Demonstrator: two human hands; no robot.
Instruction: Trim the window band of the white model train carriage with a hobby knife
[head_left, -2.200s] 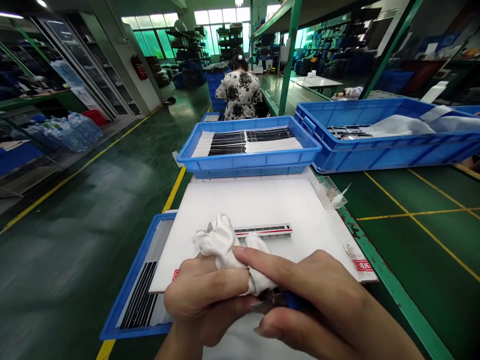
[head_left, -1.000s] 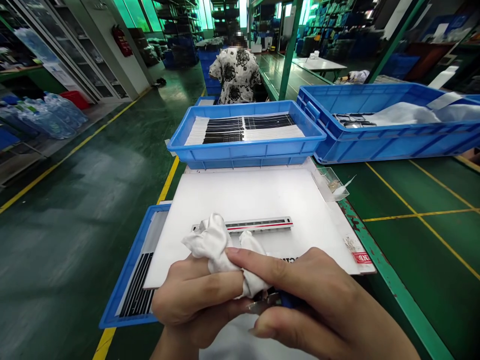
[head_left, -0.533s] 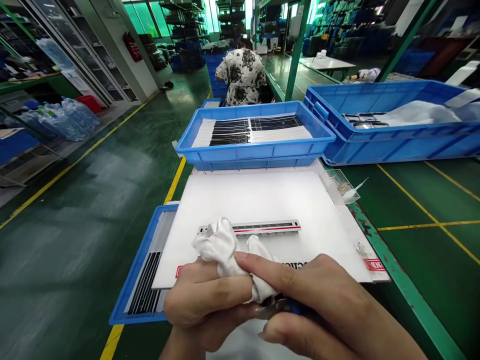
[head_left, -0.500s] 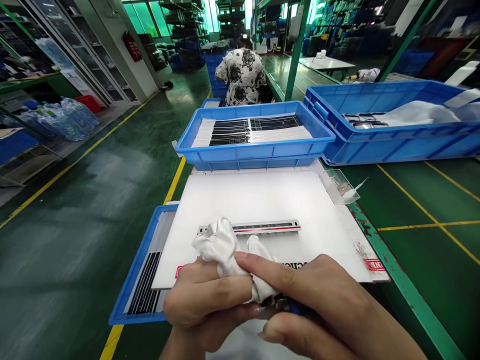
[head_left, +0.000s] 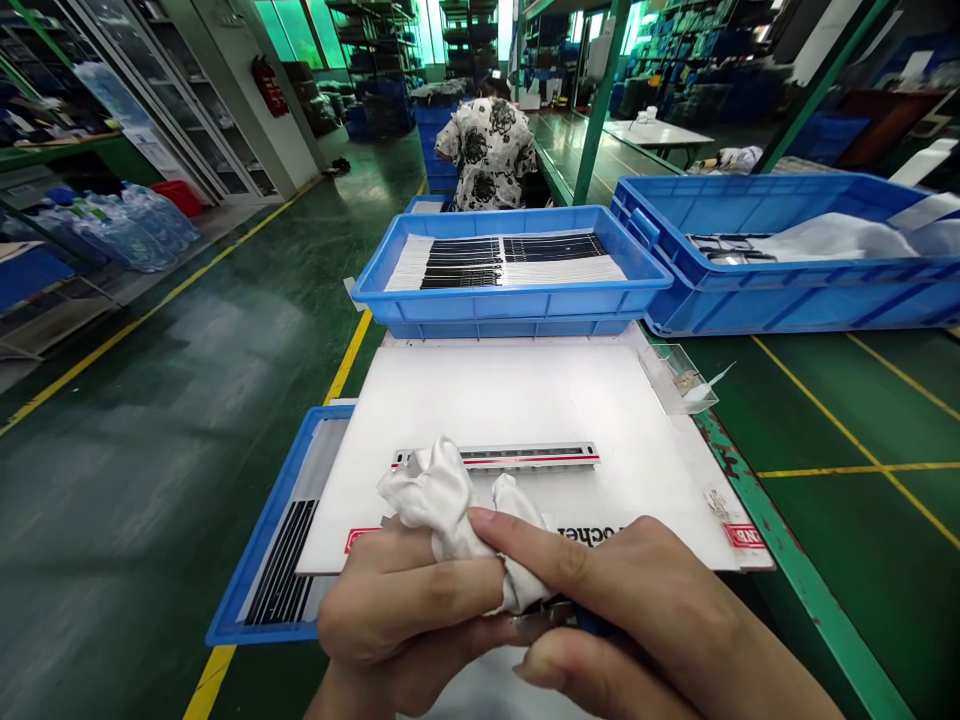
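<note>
My left hand (head_left: 401, 610) and my right hand (head_left: 637, 610) meet low in the view. My left hand is shut on a crumpled white cloth (head_left: 439, 495), and my right forefinger presses on the same cloth. Under my right fingers is a small metal tool with a blue handle (head_left: 544, 620), mostly hidden by my hands. Its tip sits against the cloth. Just beyond the cloth, a slim metal strip with a red line (head_left: 525, 457) lies on a white board (head_left: 517, 400), partly covered by the cloth.
A blue tray of black-and-white strips (head_left: 510, 305) stands behind the board, and another (head_left: 281, 565) lies under its left side. A large blue crate (head_left: 787, 300) and a small clear box (head_left: 679, 380) are to the right. A co-worker in a floral shirt (head_left: 487, 155) sits beyond.
The whole view has shifted slightly as my head moved. My hands, the cloth and the tool keep nearly the same hold, and the metal strip has not visibly moved on the board.
</note>
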